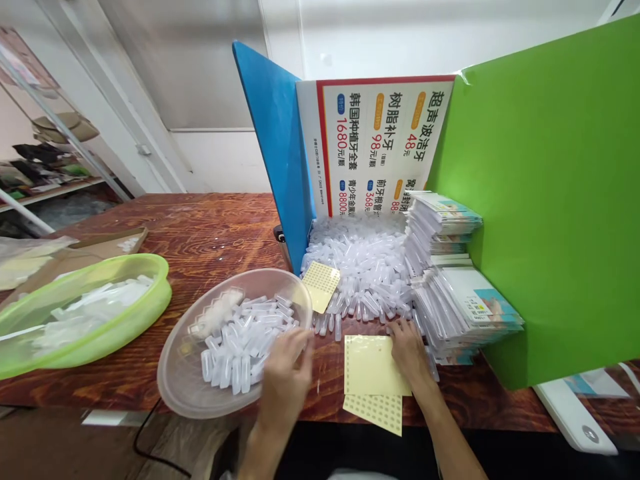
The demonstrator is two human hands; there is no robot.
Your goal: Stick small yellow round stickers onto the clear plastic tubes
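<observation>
My left hand (pixel 287 367) is at the right rim of a translucent plastic basket (pixel 175 383), its fingers curled together. What they hold, if anything, is hidden. Inside the basket lie many small frosted plastic tubes (pixel 245 337) and a white bundle. My right hand (pixel 411 353) reaches over the right edge of a pale yellow sticker sheet (pixel 373 363), fingers somewhat apart and bent down beside the heap of tubes (pixel 360 260). A second sheet with rows of small round stickers (pixel 377 412) pokes out below the first. Another dotted sheet (pixel 321 287) rests against the heap.
Stacks of printed cards or packets (pixel 465 300) stand right of the heap. A blue panel (pixel 275 133), a printed price board (pixel 375 147) and a green panel (pixel 555 200) enclose the heap. At left is a green basket (pixel 160 280) with white pieces. A white device (pixel 580 417) sits at right.
</observation>
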